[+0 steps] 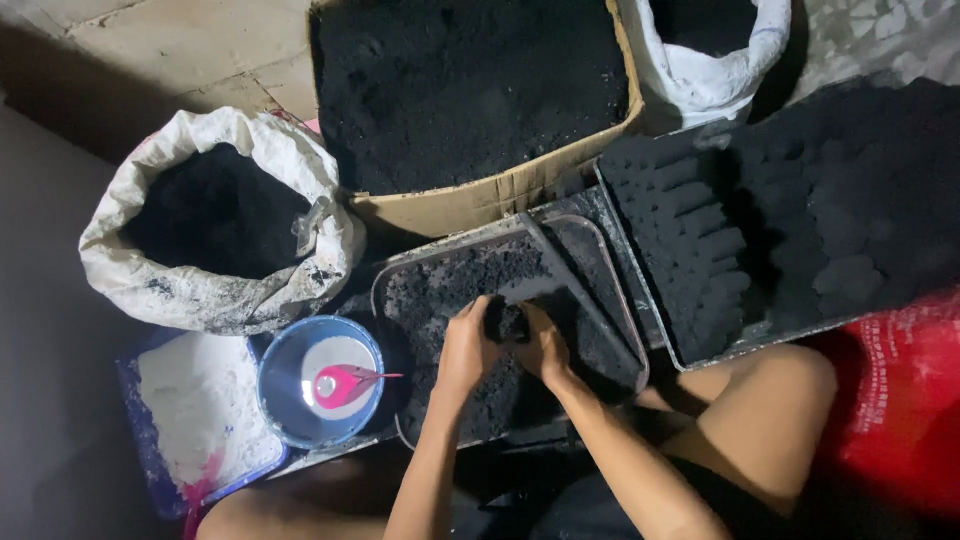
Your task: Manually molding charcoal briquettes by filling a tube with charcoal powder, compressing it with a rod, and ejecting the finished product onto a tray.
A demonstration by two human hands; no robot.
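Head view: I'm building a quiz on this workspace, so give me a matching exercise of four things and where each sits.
Things:
1. white sack
2. cardboard box
3. blue bowl
4. tray of shaped black pieces

Places:
A. right of the hands
B. top centre
C. left, above the bowl
D. just left of the left hand

Pairs: 1-C, 2-B, 3-D, 4-A

Both hands meet over the tray, with sacks, box and bowl around it.

The left hand (466, 350) and right hand (543, 347) press a lump of black powder (508, 322) in the dark metal tray (392, 277); the round blue bowl (290, 395) lies left, the brown cardboard box (500, 190) behind, and the flat tray of pressed black pieces (690, 355) right.
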